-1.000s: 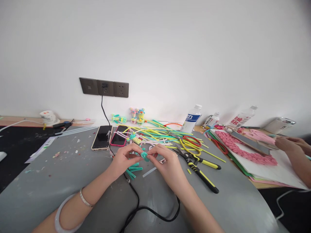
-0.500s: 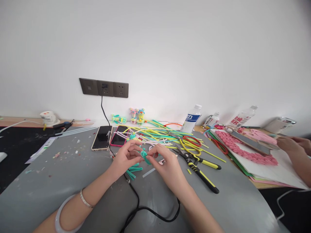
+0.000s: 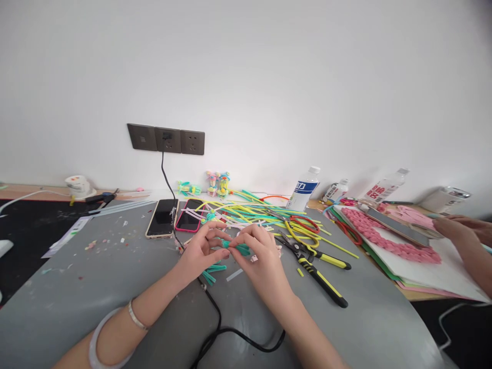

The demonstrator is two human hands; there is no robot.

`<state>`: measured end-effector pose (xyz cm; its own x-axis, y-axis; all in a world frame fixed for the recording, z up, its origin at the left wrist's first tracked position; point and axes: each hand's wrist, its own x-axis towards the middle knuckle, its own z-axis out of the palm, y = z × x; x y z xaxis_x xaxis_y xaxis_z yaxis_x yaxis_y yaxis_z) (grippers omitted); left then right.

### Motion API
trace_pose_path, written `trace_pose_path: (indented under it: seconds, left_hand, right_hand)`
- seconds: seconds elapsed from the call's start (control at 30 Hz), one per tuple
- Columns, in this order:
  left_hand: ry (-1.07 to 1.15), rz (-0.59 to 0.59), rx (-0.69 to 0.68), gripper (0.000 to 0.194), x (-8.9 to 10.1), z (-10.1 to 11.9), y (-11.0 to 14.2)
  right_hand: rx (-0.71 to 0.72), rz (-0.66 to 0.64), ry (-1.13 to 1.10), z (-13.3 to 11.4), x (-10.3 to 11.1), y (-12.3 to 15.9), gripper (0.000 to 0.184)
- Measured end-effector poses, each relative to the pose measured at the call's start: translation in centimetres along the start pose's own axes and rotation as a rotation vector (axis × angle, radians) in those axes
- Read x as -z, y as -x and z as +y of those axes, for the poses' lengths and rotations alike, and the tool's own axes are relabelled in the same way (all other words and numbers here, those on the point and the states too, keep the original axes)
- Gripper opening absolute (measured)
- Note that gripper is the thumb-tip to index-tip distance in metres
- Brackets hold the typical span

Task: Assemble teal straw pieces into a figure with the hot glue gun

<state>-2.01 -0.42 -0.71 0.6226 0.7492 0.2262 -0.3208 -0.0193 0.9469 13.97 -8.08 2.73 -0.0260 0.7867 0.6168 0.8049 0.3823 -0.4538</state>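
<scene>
My left hand (image 3: 198,256) and my right hand (image 3: 265,259) meet above the middle of the grey table (image 3: 126,287). Between their fingertips is a small teal pipe cleaner piece (image 3: 243,249), bent or coiled, pinched from both sides and partly covered by fingers. Short teal pipe cleaner lengths (image 3: 213,272) lie just below my left hand. Behind the hands spreads a pile of yellow, teal and lilac pipe cleaners (image 3: 246,207). Right of my right hand rest yellow-and-black pliers (image 3: 323,282) and scissors (image 3: 303,224) with red and yellow handles.
Two phones (image 3: 161,219) lie left of the pile. A black cable (image 3: 246,333) loops in front. Small pipe cleaner figures (image 3: 224,185) and a bottle (image 3: 303,189) stand near the wall. At right, another person's hands (image 3: 461,230) are over papers with a pink braided piece (image 3: 415,251).
The teal piece has turned in my fingers, its loose part now pointing right behind my right hand's fingers. The other person's hands have shifted slightly left.
</scene>
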Motion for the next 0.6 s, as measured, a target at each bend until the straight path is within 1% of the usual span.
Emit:
trace_pose_path:
  seconds: [0.17,0.3,0.47,0.6]
  left_hand:
    - [0.007,0.020,0.024,0.045,0.44,-0.39,-0.10]
    - [0.029,-0.011,0.026,0.039,0.71,-0.64,-0.10]
    - [0.031,-0.035,0.011,0.033,0.59,-0.42,-0.03]
    - [0.047,-0.025,0.011,0.033,0.57,-0.35,-0.06]
  right_hand:
    - [0.024,0.019,0.040,-0.04,0.10,0.02,0.011]
    - [0.032,-0.017,0.002,-0.07,0.31,0.04,0.012]
    - [0.031,-0.058,-0.024,-0.19,0.32,0.31,0.015]
    - [-0.020,-0.062,-0.071,0.02,0.85,0.69,0.025]
